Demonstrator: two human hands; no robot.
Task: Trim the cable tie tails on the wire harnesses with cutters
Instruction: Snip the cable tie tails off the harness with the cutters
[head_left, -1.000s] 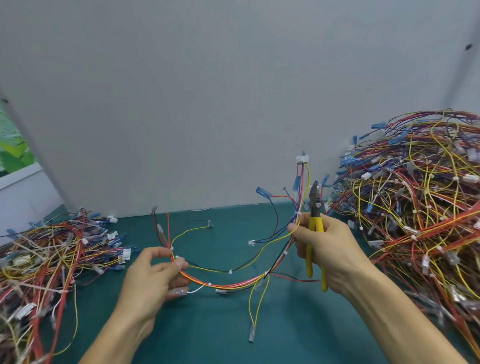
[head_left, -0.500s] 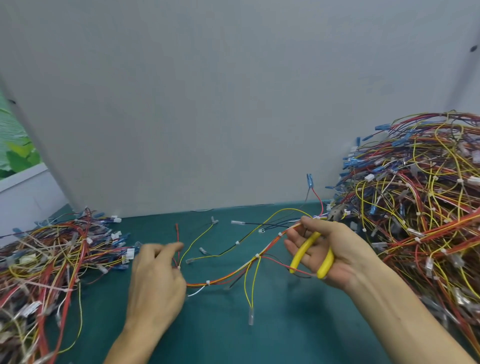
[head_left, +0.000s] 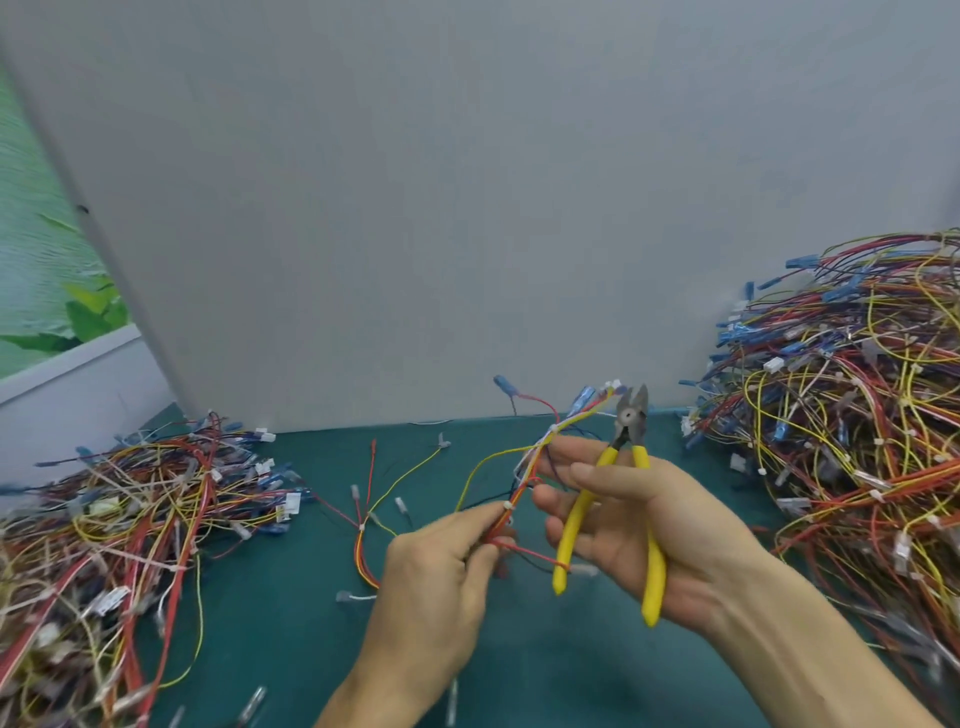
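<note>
A wire harness (head_left: 530, 467) of red, orange and yellow wires with white cable ties runs between my hands above the green table. My left hand (head_left: 441, 577) pinches the bundle near a white tie. My right hand (head_left: 639, 525) grips the yellow-handled cutters (head_left: 613, 499), palm up, and its fingertips also touch the bundle higher up. The cutters' jaws (head_left: 635, 402) point up and stand slightly apart, close to the harness's white connector end (head_left: 613, 385). Loose branches of the harness trail onto the table at the left (head_left: 374, 514).
A large heap of harnesses (head_left: 852, 447) fills the right side. A flatter heap (head_left: 119, 530) lies at the left. A grey wall panel (head_left: 467, 208) stands behind the green mat (head_left: 291, 623). A few loose connector ends lie near the front edge.
My left hand moved right and took hold of the bundle close to my right hand. My right hand turned the cutters so the jaws point up, and the harness was gathered and raised.
</note>
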